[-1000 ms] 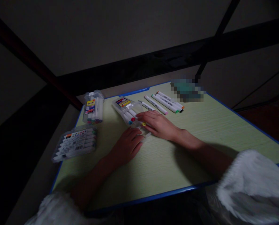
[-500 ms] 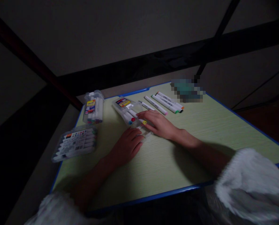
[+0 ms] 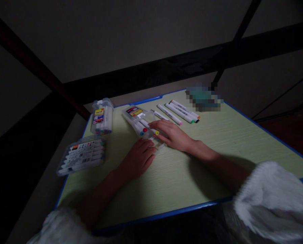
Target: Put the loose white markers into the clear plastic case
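Note:
Mid-table lies a clear plastic marker case (image 3: 133,118), its hinged lid swung down toward me. Inside are several white markers, among them ones with a blue end, a red end (image 3: 144,130) and a yellow end. My left hand (image 3: 138,157) has its curled fingers on the case's lid, near the front. Over the right side of the case is my right hand (image 3: 173,134), with the yellow-ended marker (image 3: 156,132) between its thumb and fingers. Its fingertips partly cover the marker and case wall.
Several loose white markers (image 3: 175,113) lie side by side beyond my right hand. On the left, one filled marker case (image 3: 102,117) stands and another case (image 3: 82,156) lies flat over the table's edge. A blurred greenish object (image 3: 203,96) sits at the far right of the blue-edged table (image 3: 230,145).
Almost nothing differs. Both hands keep their places at the case, and the view has shifted only very slightly.

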Available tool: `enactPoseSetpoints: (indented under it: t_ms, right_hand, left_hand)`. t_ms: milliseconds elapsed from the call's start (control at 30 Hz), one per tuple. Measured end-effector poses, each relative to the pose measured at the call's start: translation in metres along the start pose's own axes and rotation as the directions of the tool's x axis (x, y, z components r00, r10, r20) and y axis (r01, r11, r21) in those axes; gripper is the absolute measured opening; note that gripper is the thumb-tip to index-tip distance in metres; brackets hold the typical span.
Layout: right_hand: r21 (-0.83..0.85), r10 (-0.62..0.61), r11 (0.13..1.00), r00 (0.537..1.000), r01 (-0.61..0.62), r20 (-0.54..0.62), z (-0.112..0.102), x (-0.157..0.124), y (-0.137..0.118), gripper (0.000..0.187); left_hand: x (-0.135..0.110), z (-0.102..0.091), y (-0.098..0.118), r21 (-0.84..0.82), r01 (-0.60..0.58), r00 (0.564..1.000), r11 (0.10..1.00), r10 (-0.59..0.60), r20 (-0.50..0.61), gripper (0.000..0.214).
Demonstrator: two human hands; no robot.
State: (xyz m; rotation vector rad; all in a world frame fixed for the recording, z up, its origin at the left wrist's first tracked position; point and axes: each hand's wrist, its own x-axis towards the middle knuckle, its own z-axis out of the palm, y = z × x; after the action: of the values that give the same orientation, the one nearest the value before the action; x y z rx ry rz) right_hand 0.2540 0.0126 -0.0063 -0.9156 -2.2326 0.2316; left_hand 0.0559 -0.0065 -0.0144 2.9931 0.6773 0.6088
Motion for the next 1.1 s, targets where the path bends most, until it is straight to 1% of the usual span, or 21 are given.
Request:
enactPoseSetpoints:
  t_ms: [200, 367, 500, 733, 1100]
  right_hand:
    - [0.004, 0.020, 1.000, 1.000, -0.020, 0.006, -0.0006, -0.0009, -0.0001, 0.027]
    - [-0.005, -0.009, 1.000, 0.999, 0.009, 0.031, -0.0013, -0.0004, -0.0009, 0.029]
    - [-0.013, -0.016, 1.000, 1.000, 0.016, 0.016, 0.0001, 0.0007, -0.0005, 0.030]
    - [0.014, 0.016, 1.000, 1.000, -0.016, -0.004, 0.0016, 0.0009, 0.0007, 0.028]
    - [0.030, 0.053, 0.998, 0.998, -0.054, 0.035, 0.0023, 0.0025, -0.0010, 0.030]
  left_hand:
    - [0.0003, -0.0004, 0.0000, -0.006, 0.012, 1.000, 1.000, -0.012, 0.007, 0.016]
    - [0.0001, -0.0010, 0.0001, -0.020, 0.013, 1.000, 1.000, -0.013, 0.008, 0.016]
    - [-0.0006, -0.0006, -0.0008, -0.016, 0.010, 1.000, 1.000, -0.010, 0.005, 0.016]
    - [-0.0008, -0.0005, -0.0012, -0.013, 0.004, 1.000, 1.000, -0.004, -0.006, 0.016]
    - [0.0000, -0.0015, -0.0007, -0.009, 0.010, 1.000, 1.000, -0.010, 0.004, 0.016]
